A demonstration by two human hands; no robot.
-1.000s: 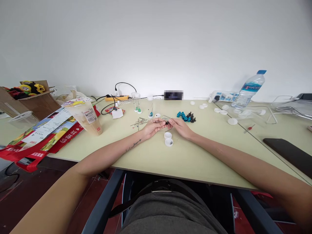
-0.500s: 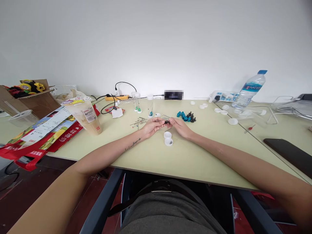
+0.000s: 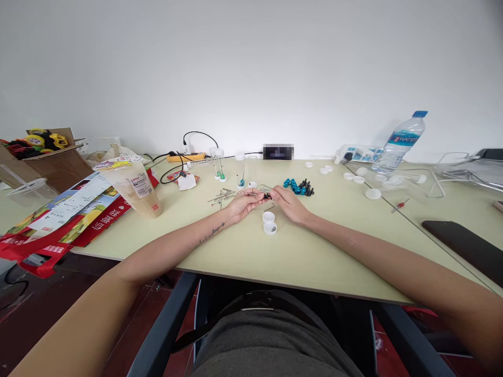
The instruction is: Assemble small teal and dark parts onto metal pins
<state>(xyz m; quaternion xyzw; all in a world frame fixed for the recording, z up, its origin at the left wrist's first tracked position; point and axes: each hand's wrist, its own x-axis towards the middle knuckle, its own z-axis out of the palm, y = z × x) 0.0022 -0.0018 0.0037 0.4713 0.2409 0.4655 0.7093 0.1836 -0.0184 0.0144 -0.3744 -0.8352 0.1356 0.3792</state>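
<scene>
Over table (image 3: 251, 256), both hands (image 3: 242, 206) (image 3: 291, 205) pinched closed on small black piece (image 3: 267, 196), partly hidden.

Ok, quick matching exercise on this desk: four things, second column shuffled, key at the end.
Things
1. White cap pair
2. Small dark part
3. Teal pieces
4. Water bottle

Places and colours
A. Just left of black pieces
B. Held between left hand and right hand
C. Clear, blue top
D. On the person's side of both hands

Pairs: 1-D, 2-B, 3-A, 4-C
</scene>
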